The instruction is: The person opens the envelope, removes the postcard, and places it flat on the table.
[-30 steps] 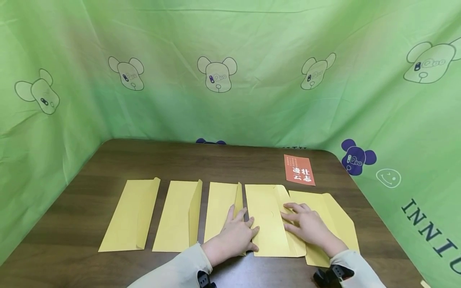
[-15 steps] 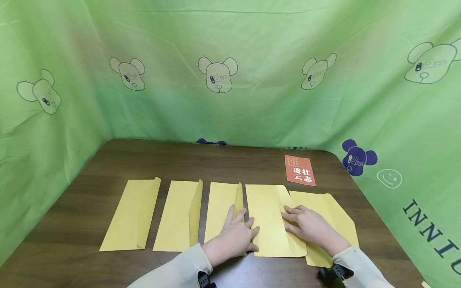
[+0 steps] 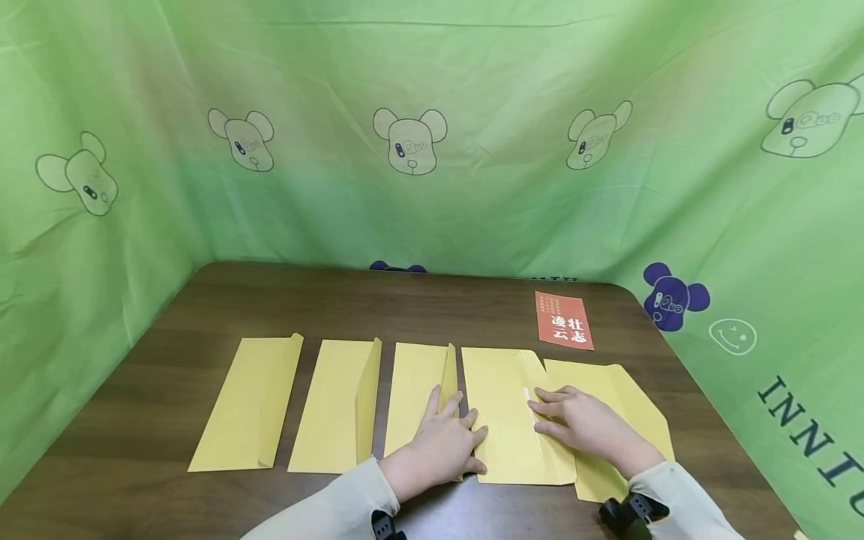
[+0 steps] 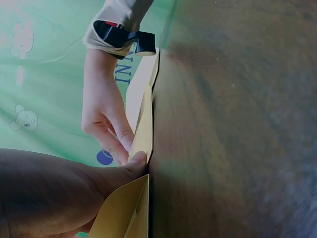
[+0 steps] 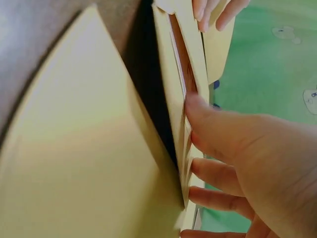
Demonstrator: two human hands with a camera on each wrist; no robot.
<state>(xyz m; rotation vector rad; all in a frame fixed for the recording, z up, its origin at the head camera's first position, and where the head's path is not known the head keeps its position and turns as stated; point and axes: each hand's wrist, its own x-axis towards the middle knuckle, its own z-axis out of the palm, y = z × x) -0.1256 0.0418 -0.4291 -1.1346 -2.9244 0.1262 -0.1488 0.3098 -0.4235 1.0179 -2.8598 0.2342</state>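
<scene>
Both hands at the fourth yellow envelope [image 3: 502, 450] from the left. Left hand [image 3: 442, 442]: fingers spread, lying over the right side of the third envelope [image 3: 410, 375], tips at the fourth's left edge. Right hand [image 3: 583, 424]: fingers extended, tips at the fourth's mouth, seen parted in the right wrist view. Five envelopes in a row on the bench [image 3: 337, 296]; red card [image 3: 564, 321] beyond, toward the back right.
</scene>
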